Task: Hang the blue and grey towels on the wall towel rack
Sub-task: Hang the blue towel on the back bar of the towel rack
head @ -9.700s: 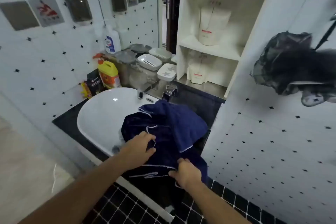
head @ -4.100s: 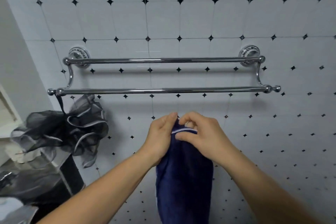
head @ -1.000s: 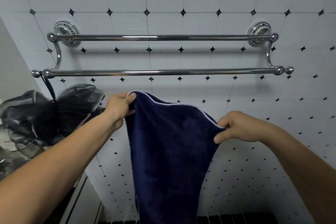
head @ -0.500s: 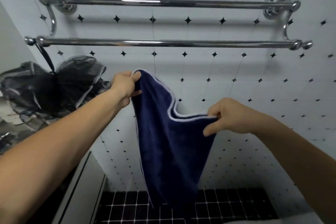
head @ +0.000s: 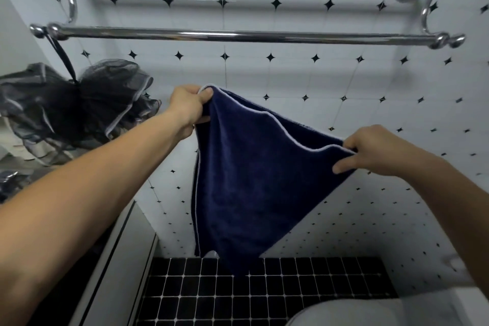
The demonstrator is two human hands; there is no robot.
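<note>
A dark blue towel (head: 254,182) with pale piping hangs spread between my hands, below the rack. My left hand (head: 189,108) pinches its upper left corner, held higher. My right hand (head: 370,149) grips the other top corner, lower and to the right. The chrome wall towel rack (head: 238,36) has two bare horizontal bars on the white tiled wall; the front lower bar runs above both hands, the rear upper bar sits near the top of the view. No grey towel is in sight.
A black and grey mesh bath sponge (head: 68,108) hangs by a cord from the left end of the lower bar. A white cabinet edge (head: 116,259) stands at lower left. Black floor tiles (head: 264,291) lie below the towel.
My hands have pulled farther apart, so the towel's top edge went from sagging to stretched. The view has tilted down, and the rack now sits higher in the frame.
</note>
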